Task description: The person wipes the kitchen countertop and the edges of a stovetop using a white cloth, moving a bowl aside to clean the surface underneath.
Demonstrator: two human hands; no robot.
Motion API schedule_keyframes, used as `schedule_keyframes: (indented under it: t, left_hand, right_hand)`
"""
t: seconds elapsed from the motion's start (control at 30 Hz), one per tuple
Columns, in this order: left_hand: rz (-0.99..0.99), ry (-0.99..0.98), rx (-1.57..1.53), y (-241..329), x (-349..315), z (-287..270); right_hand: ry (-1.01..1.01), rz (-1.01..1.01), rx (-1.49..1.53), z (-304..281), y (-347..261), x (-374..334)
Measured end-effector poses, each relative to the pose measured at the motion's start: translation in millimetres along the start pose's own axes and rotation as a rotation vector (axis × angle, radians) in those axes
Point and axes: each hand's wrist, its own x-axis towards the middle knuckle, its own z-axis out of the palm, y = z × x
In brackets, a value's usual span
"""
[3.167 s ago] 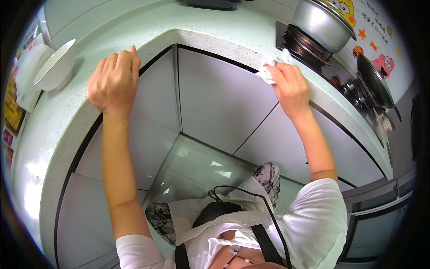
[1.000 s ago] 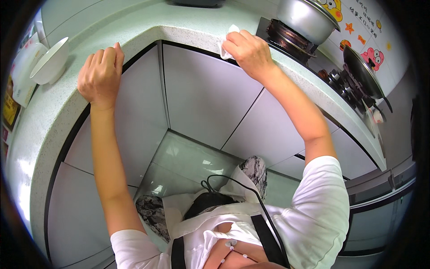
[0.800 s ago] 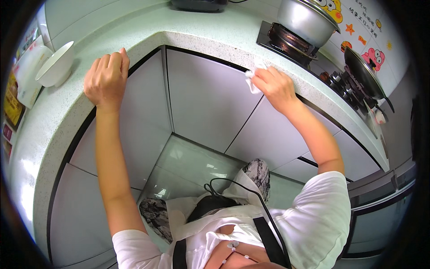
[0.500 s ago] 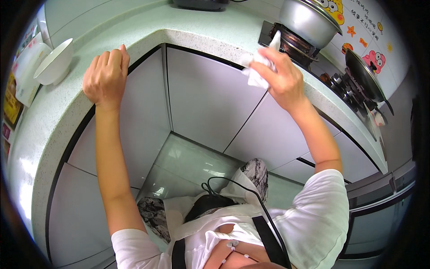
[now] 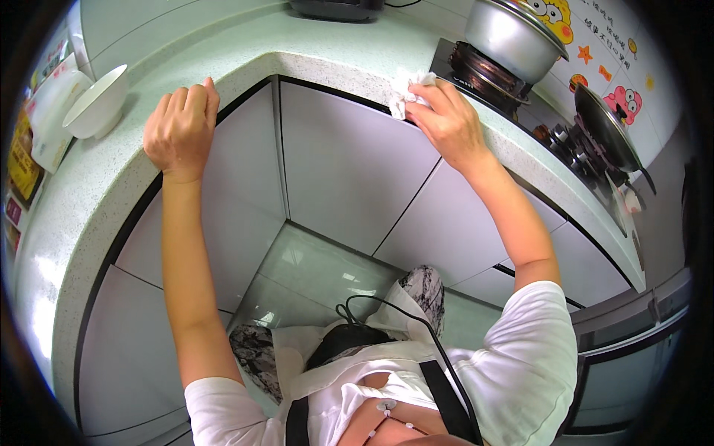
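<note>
My right hand point(image 5: 447, 123) grips a crumpled white tissue point(image 5: 405, 93) against the front edge of the pale speckled countertop point(image 5: 327, 70), just left of the gas stove point(image 5: 487, 78). Part of the tissue is covered by my fingers. On the left, my left hand point(image 5: 178, 132) rests as a fist at the counter's edge, thumb pointing up. I see no object in it, though its palm faces away. A white bowl point(image 5: 97, 104) stands on the counter to the left of that fist.
A silver pot point(image 5: 513, 41) sits on the near burner, and a dark pan point(image 5: 602, 126) stands farther right. White cabinet doors point(image 5: 357, 149) lie below the counter. Packages point(image 5: 26, 163) are at the far left. A black appliance point(image 5: 338, 7) stands at the back. A black cable point(image 5: 416, 316) hangs before me.
My right hand has moved left and down with the tissue, from beside the burner onto the counter's front edge. The left hand has hardly moved.
</note>
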Motion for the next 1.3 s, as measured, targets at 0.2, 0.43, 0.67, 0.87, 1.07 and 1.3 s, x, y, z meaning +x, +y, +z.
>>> schedule_keyframes:
  t: [0.2,0.43,0.67,0.87,1.07,1.3]
  left_hand:
    - [0.003,-0.019,-0.028,2,2,-3]
    - [-0.001,-0.043,-0.033,1,4,-6]
    - [-0.026,-0.058,-0.057,4,6,-5]
    - [0.002,-0.03,-0.063,0,5,-3]
    - [0.017,-0.011,-0.021,0,-2,1]
    - [0.018,0.049,-0.063,-4,-2,-1]
  right_hand:
    - [0.073,0.013,0.024,-2,2,11]
    - [-0.165,-0.101,-0.1,-27,10,6]
    - [-0.175,-0.18,-0.18,-7,7,9]
    - [-0.081,-0.185,-0.104,33,-7,36]
    - [0.018,-0.132,-0.126,110,-31,103]
    - [0.076,-0.179,-0.113,105,-31,95]
